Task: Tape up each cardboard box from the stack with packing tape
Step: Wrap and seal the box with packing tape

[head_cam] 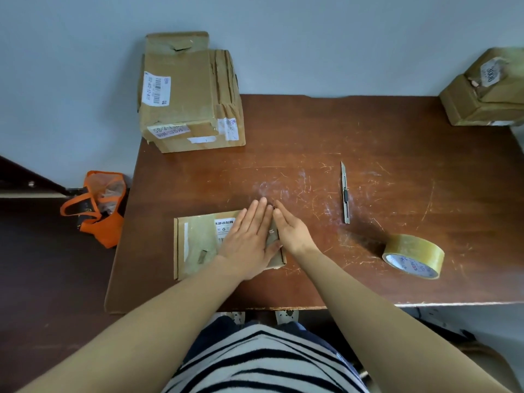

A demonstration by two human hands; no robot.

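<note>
A small flat cardboard box (pixel 198 245) lies near the front edge of the brown table (pixel 368 154), with clear tape across its top. My left hand (pixel 249 236) presses flat on the box's right half, fingers straight. My right hand (pixel 289 228) lies against the box's right side with straight fingers, next to the left hand. A roll of clear packing tape (pixel 413 256) rests on the table to the right. A stack of larger cardboard boxes (pixel 187 95) stands at the table's back left.
A metal utility knife (pixel 345 194) lies on the table between the hands and the tape roll. More cardboard boxes (pixel 487 89) are piled at the back right corner. An orange bag (pixel 99 205) sits on the floor to the left of the table.
</note>
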